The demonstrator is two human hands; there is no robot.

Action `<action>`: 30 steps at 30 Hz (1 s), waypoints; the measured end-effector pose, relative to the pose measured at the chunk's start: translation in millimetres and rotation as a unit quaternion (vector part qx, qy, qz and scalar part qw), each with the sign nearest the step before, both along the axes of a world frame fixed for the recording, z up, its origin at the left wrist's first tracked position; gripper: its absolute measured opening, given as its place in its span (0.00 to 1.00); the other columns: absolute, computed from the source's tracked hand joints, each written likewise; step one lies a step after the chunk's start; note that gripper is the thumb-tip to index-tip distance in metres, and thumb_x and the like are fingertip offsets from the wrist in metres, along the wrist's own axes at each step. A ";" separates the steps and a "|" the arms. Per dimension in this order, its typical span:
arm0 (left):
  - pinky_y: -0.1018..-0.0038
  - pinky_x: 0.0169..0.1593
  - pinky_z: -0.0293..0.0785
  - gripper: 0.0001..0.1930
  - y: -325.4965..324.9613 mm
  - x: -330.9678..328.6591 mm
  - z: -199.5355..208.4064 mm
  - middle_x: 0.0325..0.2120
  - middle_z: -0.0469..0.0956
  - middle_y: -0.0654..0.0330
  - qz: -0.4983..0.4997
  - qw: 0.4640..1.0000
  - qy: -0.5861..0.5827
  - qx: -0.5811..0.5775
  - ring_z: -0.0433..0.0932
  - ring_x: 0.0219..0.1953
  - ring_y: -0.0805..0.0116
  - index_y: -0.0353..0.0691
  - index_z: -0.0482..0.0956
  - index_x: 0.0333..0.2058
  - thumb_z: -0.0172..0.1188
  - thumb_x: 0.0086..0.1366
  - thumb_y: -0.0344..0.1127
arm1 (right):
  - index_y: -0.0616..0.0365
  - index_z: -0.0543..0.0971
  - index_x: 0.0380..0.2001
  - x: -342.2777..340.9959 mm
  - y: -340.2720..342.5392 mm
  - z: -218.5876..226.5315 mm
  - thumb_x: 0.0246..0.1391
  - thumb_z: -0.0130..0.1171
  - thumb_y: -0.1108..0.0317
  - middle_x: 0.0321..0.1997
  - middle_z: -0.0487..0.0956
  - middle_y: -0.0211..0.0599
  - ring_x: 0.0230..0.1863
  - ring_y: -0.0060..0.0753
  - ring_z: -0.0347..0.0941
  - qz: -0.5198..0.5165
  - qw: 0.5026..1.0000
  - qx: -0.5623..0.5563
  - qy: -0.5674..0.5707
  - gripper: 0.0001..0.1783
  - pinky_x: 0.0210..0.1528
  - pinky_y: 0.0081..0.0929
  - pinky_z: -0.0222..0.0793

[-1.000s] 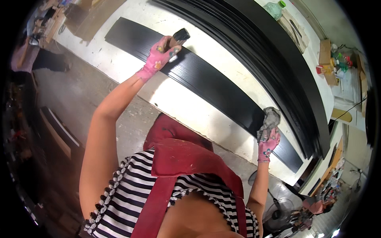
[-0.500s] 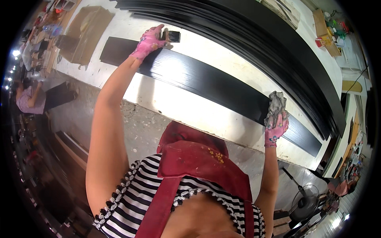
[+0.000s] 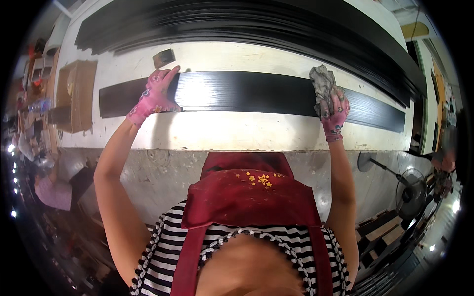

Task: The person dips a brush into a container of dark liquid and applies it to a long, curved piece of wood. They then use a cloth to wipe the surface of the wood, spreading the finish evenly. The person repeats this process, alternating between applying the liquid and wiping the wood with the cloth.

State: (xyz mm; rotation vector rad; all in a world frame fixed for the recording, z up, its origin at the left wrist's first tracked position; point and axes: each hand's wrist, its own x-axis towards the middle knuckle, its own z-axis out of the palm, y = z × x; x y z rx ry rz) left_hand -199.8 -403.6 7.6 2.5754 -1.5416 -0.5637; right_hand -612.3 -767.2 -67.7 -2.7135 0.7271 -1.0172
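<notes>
A long black board (image 3: 247, 92) with a fine grain and a bright glare lies flat across the white worktable. My left hand (image 3: 154, 96), in a pink patterned glove, spans the board near its left end, thumb at the near edge and fingers at the far edge. Closed round a crumpled grey rag (image 3: 322, 84), my gloved right hand (image 3: 337, 111) presses it onto the board toward the right end. Just beyond my left hand sits a small dark block (image 3: 164, 58) with a brownish side, touched by neither hand.
A stack of long black boards (image 3: 237, 24) runs along the table's far side. An open cardboard box (image 3: 76, 96) stands at the left end of the white table (image 3: 237, 135). A fan (image 3: 410, 192) is at the lower right, and another person (image 3: 52, 190) is at the left.
The view has turned, so the board now lies nearly level. My left hand has shifted from the board's far edge to span its width. The rag stays in my right hand on the board.
</notes>
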 end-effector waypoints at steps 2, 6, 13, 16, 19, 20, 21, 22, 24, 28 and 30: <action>0.55 0.65 0.60 0.63 1.6 -1.3 2.6 0.55 0.68 0.53 -0.003 1.000 -0.020 -0.023 0.64 0.59 0.47 0.54 0.60 0.67 0.81 0.25 0.43 | 0.54 0.77 0.47 -0.9 -0.4 -4.3 0.54 0.62 0.58 0.60 0.74 0.39 0.59 0.52 0.67 -0.016 0.999 0.009 -0.039 0.19 0.61 0.47 0.59; 0.56 0.59 0.65 0.59 4.8 -2.7 9.9 0.46 0.72 0.53 -0.002 0.989 -0.119 -0.088 0.69 0.52 0.48 0.54 0.68 0.62 0.82 0.22 0.49 | 0.59 0.72 0.53 -5.3 2.1 -9.2 0.58 0.61 0.62 0.62 0.70 0.51 0.59 0.54 0.67 -0.028 0.977 0.045 -0.207 0.23 0.60 0.47 0.63; 0.64 0.47 0.71 0.35 9.1 -8.6 9.7 0.35 0.76 0.61 0.015 0.972 -0.158 -0.176 0.75 0.42 0.57 0.46 0.79 0.40 0.81 0.28 0.46 | 0.63 0.71 0.58 -12.7 23.7 0.9 0.60 0.60 0.67 0.54 0.72 0.34 0.53 0.26 0.66 -0.075 0.867 0.314 -0.381 0.24 0.56 0.26 0.63; 0.64 0.44 0.71 0.33 15.1 -12.5 4.5 0.33 0.77 0.62 0.023 0.960 -0.192 -0.204 0.76 0.39 0.58 0.46 0.78 0.36 0.81 0.27 0.47 | 0.63 0.71 0.58 -13.0 28.0 18.3 0.61 0.58 0.67 0.54 0.73 0.34 0.52 0.28 0.68 -0.099 0.868 0.307 -0.378 0.23 0.54 0.27 0.65; 0.65 0.44 0.71 0.34 21.7 -16.9 0.2 0.32 0.77 0.63 0.017 0.947 -0.209 -0.243 0.77 0.37 0.60 0.45 0.78 0.36 0.81 0.27 0.48 | 0.62 0.72 0.58 1.6 43.1 49.1 0.62 0.58 0.67 0.55 0.73 0.37 0.53 0.30 0.69 -0.128 0.937 0.155 -0.286 0.22 0.53 0.27 0.67; 0.64 0.44 0.70 0.33 23.6 -18.6 -0.4 0.32 0.77 0.63 0.024 0.948 -0.206 -0.241 0.76 0.37 0.59 0.45 0.77 0.35 0.81 0.27 0.49 | 0.60 0.72 0.57 13.7 54.6 59.8 0.61 0.60 0.64 0.58 0.72 0.39 0.56 0.33 0.69 -0.075 0.947 0.112 -0.292 0.23 0.56 0.29 0.67; 0.63 0.44 0.70 0.33 24.9 -19.9 -0.8 0.31 0.77 0.64 0.028 0.949 -0.202 -0.240 0.76 0.36 0.59 0.46 0.77 0.35 0.80 0.28 0.50 | 0.54 0.73 0.56 34.2 70.9 68.5 0.60 0.60 0.63 0.59 0.71 0.38 0.57 0.36 0.69 -0.034 0.946 0.127 -0.296 0.22 0.58 0.35 0.67; 0.63 0.44 0.69 0.32 25.4 -21.3 -0.6 0.31 0.76 0.64 0.030 0.952 -0.189 -0.240 0.76 0.35 0.58 0.46 0.76 0.35 0.80 0.29 0.51 | 0.49 0.73 0.54 54.4 86.7 78.5 0.59 0.60 0.61 0.60 0.71 0.36 0.58 0.39 0.68 -0.032 0.966 0.114 -0.231 0.21 0.60 0.42 0.66; 0.63 0.38 0.71 0.34 25.1 -23.9 1.2 0.28 0.78 0.62 0.012 0.938 -0.195 -0.286 0.77 0.32 0.58 0.45 0.77 0.34 0.81 0.25 0.48 | 0.42 0.76 0.51 109.6 134.1 87.5 0.57 0.57 0.58 0.59 0.73 0.31 0.59 0.42 0.68 0.049 0.995 -0.009 -0.087 0.17 0.60 0.51 0.63; 0.63 0.38 0.71 0.31 21.8 -30.0 9.5 0.27 0.79 0.61 -0.006 0.932 -0.175 -0.318 0.78 0.31 0.57 0.43 0.77 0.32 0.81 0.25 0.42 | 0.41 0.78 0.44 184.0 187.6 84.8 0.54 0.53 0.61 0.55 0.77 0.28 0.56 0.37 0.69 0.209 0.976 -0.053 0.038 0.14 0.52 0.49 0.62; 0.63 0.37 0.71 0.30 19.5 -32.5 14.2 0.27 0.78 0.60 0.009 0.939 -0.180 -0.293 0.78 0.30 0.56 0.42 0.76 0.32 0.81 0.26 0.40 | 0.38 0.78 0.43 178.9 180.6 78.5 0.54 0.52 0.61 0.55 0.77 0.27 0.56 0.35 0.68 0.185 0.982 -0.037 0.022 0.12 0.52 0.48 0.62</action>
